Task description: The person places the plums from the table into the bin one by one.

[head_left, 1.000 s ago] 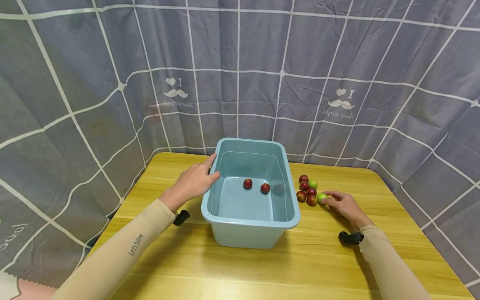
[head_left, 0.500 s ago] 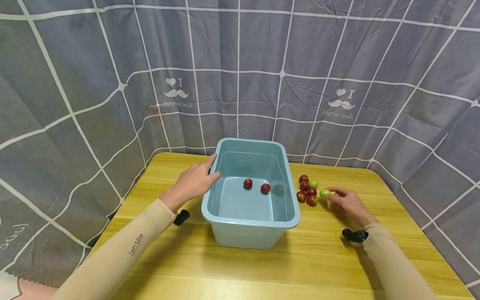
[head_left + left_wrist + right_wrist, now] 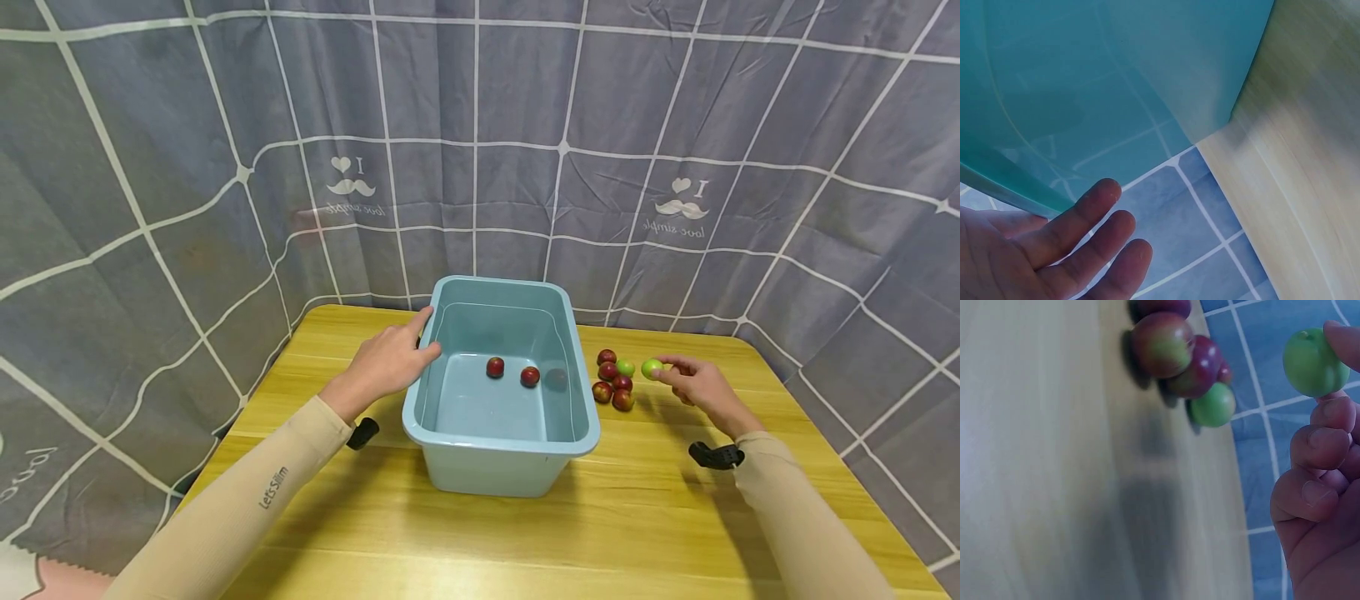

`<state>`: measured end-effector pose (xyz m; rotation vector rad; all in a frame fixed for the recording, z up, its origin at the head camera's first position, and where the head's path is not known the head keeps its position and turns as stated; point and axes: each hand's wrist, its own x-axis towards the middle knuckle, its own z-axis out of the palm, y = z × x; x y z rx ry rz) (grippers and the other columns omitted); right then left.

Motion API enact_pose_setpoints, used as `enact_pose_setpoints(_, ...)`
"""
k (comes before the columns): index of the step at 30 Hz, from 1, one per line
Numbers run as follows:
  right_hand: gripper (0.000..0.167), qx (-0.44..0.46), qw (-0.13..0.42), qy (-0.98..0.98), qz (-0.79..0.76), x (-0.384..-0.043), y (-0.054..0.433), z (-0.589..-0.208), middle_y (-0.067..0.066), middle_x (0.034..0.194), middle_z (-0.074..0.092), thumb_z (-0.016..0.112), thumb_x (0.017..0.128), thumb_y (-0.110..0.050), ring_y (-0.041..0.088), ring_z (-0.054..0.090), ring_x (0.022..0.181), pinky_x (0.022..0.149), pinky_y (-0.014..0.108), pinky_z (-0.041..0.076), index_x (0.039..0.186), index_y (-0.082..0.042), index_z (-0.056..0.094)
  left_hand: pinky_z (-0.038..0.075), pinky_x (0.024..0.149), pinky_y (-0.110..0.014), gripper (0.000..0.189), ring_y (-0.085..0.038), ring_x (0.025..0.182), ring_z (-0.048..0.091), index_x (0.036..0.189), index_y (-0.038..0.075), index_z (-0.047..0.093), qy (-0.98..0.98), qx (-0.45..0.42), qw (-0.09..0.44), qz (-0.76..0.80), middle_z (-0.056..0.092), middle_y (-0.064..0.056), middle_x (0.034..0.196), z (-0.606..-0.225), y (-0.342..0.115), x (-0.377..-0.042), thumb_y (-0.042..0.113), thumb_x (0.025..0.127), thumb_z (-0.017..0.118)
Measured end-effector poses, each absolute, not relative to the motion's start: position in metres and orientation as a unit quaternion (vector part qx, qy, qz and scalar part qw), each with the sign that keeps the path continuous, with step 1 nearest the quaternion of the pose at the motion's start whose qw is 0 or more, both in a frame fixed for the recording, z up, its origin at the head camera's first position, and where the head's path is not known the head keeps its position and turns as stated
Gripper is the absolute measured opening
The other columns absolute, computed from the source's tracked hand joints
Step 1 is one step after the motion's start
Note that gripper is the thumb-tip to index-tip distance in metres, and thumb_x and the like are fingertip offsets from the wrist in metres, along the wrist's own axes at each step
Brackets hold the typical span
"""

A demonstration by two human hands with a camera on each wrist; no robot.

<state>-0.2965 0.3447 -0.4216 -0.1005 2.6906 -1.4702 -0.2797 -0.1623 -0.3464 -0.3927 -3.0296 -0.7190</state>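
My right hand (image 3: 701,387) pinches a small round green fruit (image 3: 652,368) between thumb and fingertips. In the right wrist view this green fruit (image 3: 1315,362) is held up, with the other fingers curled below it. Left of it on the table lie several dark red fruits (image 3: 607,372) and another green fruit (image 3: 626,367). A light blue plastic bin (image 3: 501,447) stands mid-table with two red fruits (image 3: 495,367) on its floor. My left hand (image 3: 390,360) rests at the bin's left rim, thumb on the edge; in the left wrist view its fingers (image 3: 1085,219) extend loosely beside the wall.
The wooden table (image 3: 637,533) carries the bin and the fruit cluster. A grey curtain (image 3: 517,192) with white grid lines hangs behind and at both sides. The bin's tall walls stand between the hands.
My right hand has lifted the green fruit off the table, away from the cluster, moving slightly right and farther back. My left hand and the bin have stayed in place.
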Motion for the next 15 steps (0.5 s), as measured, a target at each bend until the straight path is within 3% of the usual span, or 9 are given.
enact_pose_setpoints(3,0.063,-0.041,0.032,0.878,-0.476,-0.298,0.341,-0.415,-0.001,0.076,0.046,0.066,0.096,-0.042,0.010,0.041,0.059,0.057,0.032,0.037,0.141,0.000,0.052,0.044,0.057,-0.035,0.074,-0.026,0.087,0.062,0.163,0.019,0.020,-0.965,-0.125,0.003,-0.229,0.068,-0.010,0.111,-0.346,-0.163,-0.280,0.047,0.098,0.043)
enact_pose_setpoints(10,0.056,-0.063,0.027,0.876,-0.477,-0.302,0.330,-0.397,-0.004,0.073,0.046,0.065,0.097,-0.042,0.011,0.041,0.059,0.058,0.030,0.039,0.135,-0.002,0.057,0.043,0.055,-0.036,0.074,-0.024,0.077,0.059,0.163,0.020,0.020,-0.965,-0.122,0.002,-0.231,0.064,-0.006,0.087,-0.346,-0.163,-0.279,0.046,0.098,0.043)
enact_pose_setpoints(15,0.053,-0.083,0.021,0.871,-0.483,-0.304,0.322,-0.384,-0.004,0.071,0.045,0.065,0.097,-0.039,0.012,0.040,0.058,0.058,0.030,0.038,0.135,-0.002,0.057,0.043,0.054,-0.036,0.074,-0.024,0.075,0.059,0.163,0.020,0.020,-0.966,-0.121,0.001,-0.231,0.062,-0.005,0.085,-0.347,-0.163,-0.280,0.046,0.098,0.043)
